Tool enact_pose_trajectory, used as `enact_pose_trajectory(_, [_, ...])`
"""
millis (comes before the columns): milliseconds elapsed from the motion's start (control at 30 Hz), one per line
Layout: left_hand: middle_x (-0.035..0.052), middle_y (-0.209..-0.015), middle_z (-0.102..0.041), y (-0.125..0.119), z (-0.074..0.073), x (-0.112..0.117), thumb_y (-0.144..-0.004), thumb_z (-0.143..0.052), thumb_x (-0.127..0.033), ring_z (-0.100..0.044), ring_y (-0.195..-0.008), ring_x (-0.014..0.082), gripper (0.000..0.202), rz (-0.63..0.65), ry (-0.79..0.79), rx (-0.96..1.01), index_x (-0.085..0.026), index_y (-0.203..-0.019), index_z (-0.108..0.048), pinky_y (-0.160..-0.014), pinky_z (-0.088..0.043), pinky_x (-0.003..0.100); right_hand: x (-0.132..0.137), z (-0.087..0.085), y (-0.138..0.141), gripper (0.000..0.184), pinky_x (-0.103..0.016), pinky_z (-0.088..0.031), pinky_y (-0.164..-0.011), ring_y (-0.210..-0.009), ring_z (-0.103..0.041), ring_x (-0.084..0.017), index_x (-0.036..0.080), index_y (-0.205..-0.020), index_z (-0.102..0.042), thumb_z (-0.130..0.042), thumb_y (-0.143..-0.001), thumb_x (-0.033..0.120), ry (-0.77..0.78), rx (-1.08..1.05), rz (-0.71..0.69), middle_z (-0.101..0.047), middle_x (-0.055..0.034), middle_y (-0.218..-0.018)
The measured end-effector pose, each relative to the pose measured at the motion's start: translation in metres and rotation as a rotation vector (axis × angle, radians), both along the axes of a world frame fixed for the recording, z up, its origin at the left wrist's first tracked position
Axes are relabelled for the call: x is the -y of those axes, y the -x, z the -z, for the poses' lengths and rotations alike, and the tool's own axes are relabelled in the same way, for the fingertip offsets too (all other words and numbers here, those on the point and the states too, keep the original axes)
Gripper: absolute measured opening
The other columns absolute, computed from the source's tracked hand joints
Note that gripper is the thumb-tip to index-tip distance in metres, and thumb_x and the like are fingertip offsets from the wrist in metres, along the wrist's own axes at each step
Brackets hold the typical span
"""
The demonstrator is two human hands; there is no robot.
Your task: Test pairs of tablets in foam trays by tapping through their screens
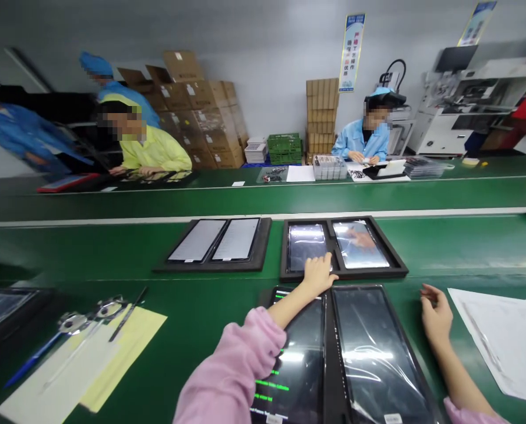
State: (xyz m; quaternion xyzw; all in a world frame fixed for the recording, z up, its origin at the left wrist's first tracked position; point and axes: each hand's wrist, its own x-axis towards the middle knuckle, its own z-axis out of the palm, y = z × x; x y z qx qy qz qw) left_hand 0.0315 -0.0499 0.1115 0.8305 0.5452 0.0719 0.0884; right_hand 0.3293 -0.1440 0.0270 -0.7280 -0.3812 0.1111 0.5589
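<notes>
Beside the stiff, slippery glass screen point(377, 359), best held by its edges, the open right hand point(436, 318) is being held empty, while the flat fingers point(322, 260) of the open left hand point(318, 277) are being rested on a black foam tray point(377, 272) on the green bench point(201, 312).

Near panel point(377, 353): smooth glass look, very glossy, under a thin shiny plastic film;
Far tray point(399, 271): black foam, matt, a little rough;
Belt point(156, 318): green rubber-like sheet, smooth and matt;
Sleeve point(231, 365): pink soft cloth, fleecy, without shine;
Loose sheets point(505, 347): thin white paper, matt;
Yellow sheet point(134, 347): paper, matt;
Pen point(33, 359): blue plastic, smooth, a little shiny;
Boxes point(201, 112): brown cardboard, dull and rough;
Crates point(284, 148): green plastic, moulded, slightly shiny;
</notes>
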Motion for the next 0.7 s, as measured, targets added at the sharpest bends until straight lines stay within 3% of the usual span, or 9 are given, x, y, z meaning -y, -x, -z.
enact_pose_trajectory(133, [0.0167, -0.122, -0.06, 0.002, -0.013, -0.018, -0.089, -0.066, -0.054, -0.057, -0.114, 0.0325, 0.062, -0.053, -0.073, 0.016, -0.014, -0.133, -0.05, -0.092, -0.043, 0.042, 0.002, -0.001, -0.002, 0.047, -0.041, -0.048, -0.077, -0.078, -0.061, -0.026, 0.018, -0.094, -0.059, -0.049, -0.06, 0.05, 0.024, -0.055, -0.022, -0.064, -0.0082, -0.083])
enact_pose_trajectory(233, [0.011, -0.12, -0.06, 0.047, -0.024, -0.019, -0.093, -0.061, -0.051, -0.055, -0.115, 0.0286, 0.048, -0.107, -0.108, 0.033, -0.022, -0.13, -0.054, -0.092, -0.042, 0.039, 0.005, -0.002, -0.004, 0.052, -0.041, -0.048, -0.079, -0.08, -0.062, -0.026, 0.017, -0.094, -0.06, -0.05, -0.059, 0.053, 0.036, -0.086, -0.019, -0.065, -0.0078, -0.082])
enact_pose_trajectory(300, [0.0094, -0.115, -0.062, 0.09, -0.022, -0.015, -0.093, -0.063, -0.042, -0.057, -0.11, 0.0273, 0.035, -0.212, -0.113, 0.03, -0.021, -0.121, -0.059, -0.09, -0.042, 0.037, 0.006, -0.003, -0.005, 0.054, -0.039, -0.048, -0.077, -0.079, -0.062, -0.026, 0.016, -0.095, -0.061, -0.051, -0.059, 0.055, 0.049, -0.095, -0.024, -0.065, -0.0075, -0.082])
enact_pose_trajectory(400, [0.0135, -0.112, -0.061, 0.147, -0.001, -0.002, -0.09, -0.068, -0.036, -0.057, -0.108, 0.032, 0.035, -0.451, -0.143, 0.015, -0.015, -0.117, -0.059, -0.088, -0.04, 0.041, 0.006, -0.005, -0.005, 0.056, -0.037, -0.047, -0.072, -0.079, -0.063, -0.027, 0.016, -0.095, -0.061, -0.053, -0.058, 0.057, 0.086, -0.093, -0.049, -0.066, -0.0075, -0.082])
enact_pose_trajectory(500, [0.0117, -0.109, -0.061, 0.175, 0.029, 0.005, -0.081, -0.078, -0.037, -0.057, -0.105, 0.0312, 0.042, -0.578, -0.172, 0.022, -0.016, -0.112, -0.059, -0.085, -0.038, 0.04, 0.006, -0.006, -0.006, 0.057, -0.04, -0.047, -0.072, -0.08, -0.064, -0.03, 0.018, -0.095, -0.062, -0.054, -0.055, 0.059, 0.17, -0.071, -0.067, -0.068, -0.0085, -0.083])
enact_pose_trajectory(600, [0.0054, -0.101, -0.063, 0.184, 0.052, -0.002, -0.079, -0.08, -0.037, -0.058, -0.098, 0.0257, 0.034, -0.555, -0.197, 0.044, -0.019, -0.1, -0.061, -0.082, -0.036, 0.036, 0.005, -0.004, -0.01, 0.055, -0.044, -0.048, -0.072, -0.079, -0.065, -0.033, 0.022, -0.092, -0.062, -0.052, -0.054, 0.06, 0.23, -0.034, -0.062, -0.069, -0.0086, -0.083])
enact_pose_trajectory(700, [0.0029, -0.097, -0.064, 0.187, 0.061, -0.013, -0.078, -0.081, -0.035, -0.058, -0.099, 0.0244, 0.029, -0.437, -0.242, 0.074, -0.021, -0.094, -0.061, -0.084, -0.035, 0.035, 0.001, -0.005, -0.014, 0.052, -0.046, -0.049, -0.072, -0.078, -0.065, -0.034, 0.024, -0.087, -0.061, -0.05, -0.052, 0.061, 0.244, -0.034, -0.057, -0.07, -0.0087, -0.08])
